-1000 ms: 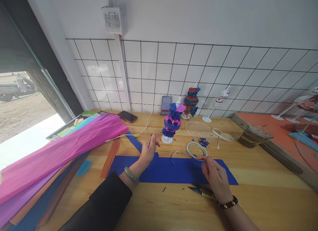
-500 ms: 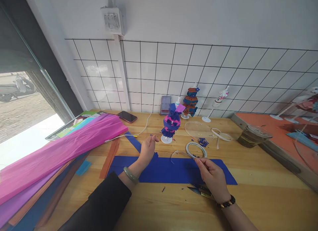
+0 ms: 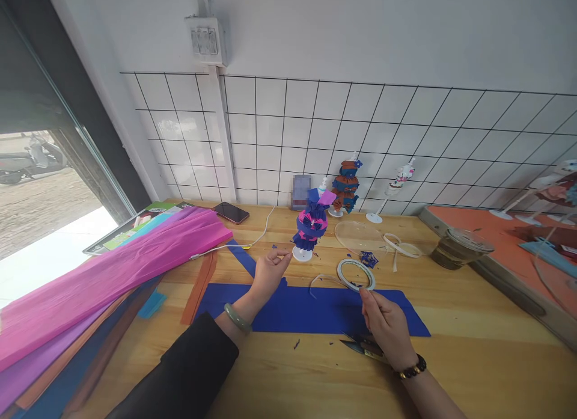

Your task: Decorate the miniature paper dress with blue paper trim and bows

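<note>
Fingertips close together, held the left hand (image 3: 268, 273) just short of the ruffled blue-and-pink figure (image 3: 312, 222), perhaps for fine handling; could not tell empty from gripping. Pinched with the right (image 3: 388, 326), contents unclear, just below the ring-shaped tape roll (image 3: 340, 275). Saw matte blue paper (image 3: 311, 314) spread flat between, likely for easy reach, and pointed scissors (image 3: 354, 345) beside the right palm.

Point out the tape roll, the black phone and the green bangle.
tape roll (image 3: 341, 276), head view, left side of its ring
black phone (image 3: 231, 213), head view, middle of its screen
green bangle (image 3: 236, 318), head view, band's middle
</note>
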Motion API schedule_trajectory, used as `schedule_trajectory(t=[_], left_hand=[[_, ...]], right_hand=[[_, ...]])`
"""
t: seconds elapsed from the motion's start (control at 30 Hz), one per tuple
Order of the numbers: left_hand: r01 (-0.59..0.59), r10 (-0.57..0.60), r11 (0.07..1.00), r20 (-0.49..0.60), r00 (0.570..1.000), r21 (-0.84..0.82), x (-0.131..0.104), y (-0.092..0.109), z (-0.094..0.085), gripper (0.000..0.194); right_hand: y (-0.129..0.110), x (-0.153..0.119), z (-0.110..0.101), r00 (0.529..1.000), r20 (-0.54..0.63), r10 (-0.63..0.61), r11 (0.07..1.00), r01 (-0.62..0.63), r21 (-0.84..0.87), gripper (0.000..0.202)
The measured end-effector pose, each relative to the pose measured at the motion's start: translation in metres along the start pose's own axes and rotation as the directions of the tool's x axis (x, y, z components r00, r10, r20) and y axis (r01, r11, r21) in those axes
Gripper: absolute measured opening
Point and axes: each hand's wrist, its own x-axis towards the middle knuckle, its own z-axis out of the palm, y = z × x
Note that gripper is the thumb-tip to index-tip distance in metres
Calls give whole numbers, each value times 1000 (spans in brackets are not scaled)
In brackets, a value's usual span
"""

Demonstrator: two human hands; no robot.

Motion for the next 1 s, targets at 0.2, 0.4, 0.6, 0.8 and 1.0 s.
schedule_trajectory(t=[0.2, 0.4, 0.6, 0.8, 1.0], left_hand=[[-37, 37, 999, -4, 999, 4, 1, -2, -2, 40], [-124, 126, 991, -50, 991, 43, 3, -3, -4, 46], [-94, 97, 995, -63, 993, 46, 2, -4, -4, 52], [-52, 56, 998, -106, 993, 36, 6, -10, -4, 51], [2, -4, 1000, -97, 995, -19, 7, -9, -4, 46]], right_hand=[[-3, 1, 0, 1000, -13, -4, 1000, 4, -24, 49], [-5, 1, 0, 1000, -10, -7, 999, 6, -31, 47], [-1, 1, 0, 1000, -14, 2, 1000, -2, -11, 45], [4, 4, 1, 999, -42, 3, 1000, -2, 15, 39], [-3, 3, 1, 1000, -11, -8, 1000, 8, -8, 34]])
